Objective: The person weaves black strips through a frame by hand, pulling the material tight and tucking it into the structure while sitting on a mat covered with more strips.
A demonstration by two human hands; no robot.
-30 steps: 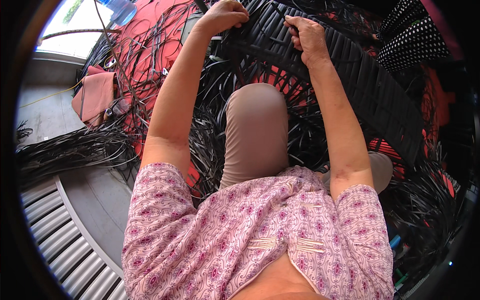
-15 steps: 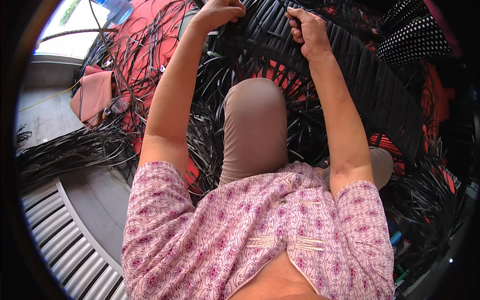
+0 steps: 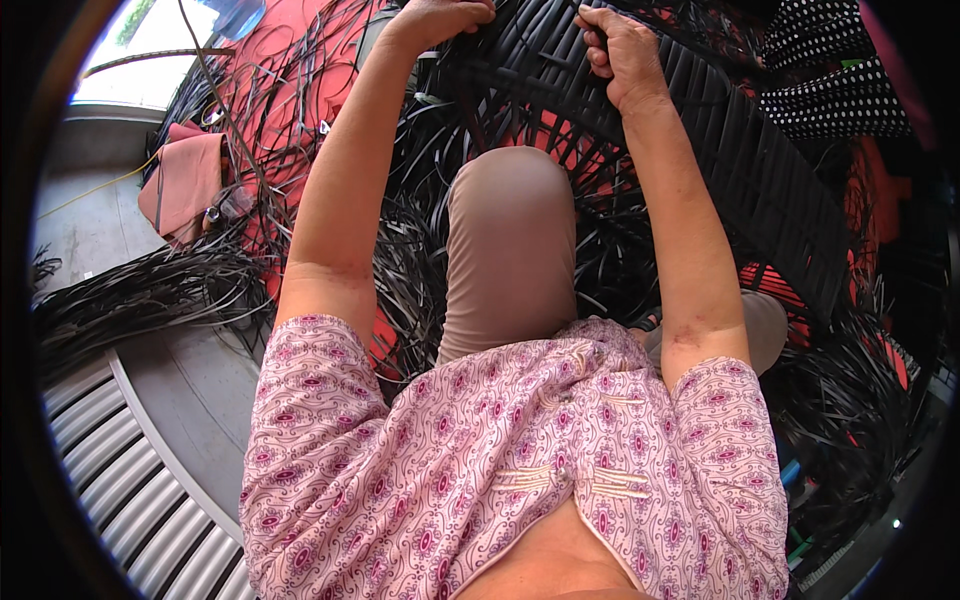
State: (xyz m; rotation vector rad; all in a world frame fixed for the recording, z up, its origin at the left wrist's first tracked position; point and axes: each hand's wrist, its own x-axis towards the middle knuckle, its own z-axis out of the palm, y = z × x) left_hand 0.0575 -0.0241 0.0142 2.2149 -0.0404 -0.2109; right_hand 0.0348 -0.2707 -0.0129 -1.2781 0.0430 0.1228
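Observation:
A dark frame wrapped in rows of flat black plastic strips, a woven panel [image 3: 700,120], spreads across the upper middle and right. My left hand [image 3: 440,22] is at its upper left end, fingers closed in a pinch near the top edge of the picture. Over the panel's upper part, my right hand [image 3: 625,55] is closed too, thumb and forefinger pressed together and the other fingers curled. Whatever either pinch holds is too dark and small to make out against the black strips. Below the panel stands my raised knee [image 3: 512,240] in brown trousers.
Loose black strips [image 3: 150,295] lie in a thick bundle at the left, with more tangled over the red floor covering [image 3: 345,70]. A folded pinkish cloth [image 3: 185,185] is beside them. Polka-dot fabric [image 3: 835,85] hangs at the upper right. A slatted metal surface [image 3: 140,490] curves at the lower left.
My right hand has shifted slightly up and to the right, still pinched. My left hand stays closed in nearly the same place. The view has moved a little.

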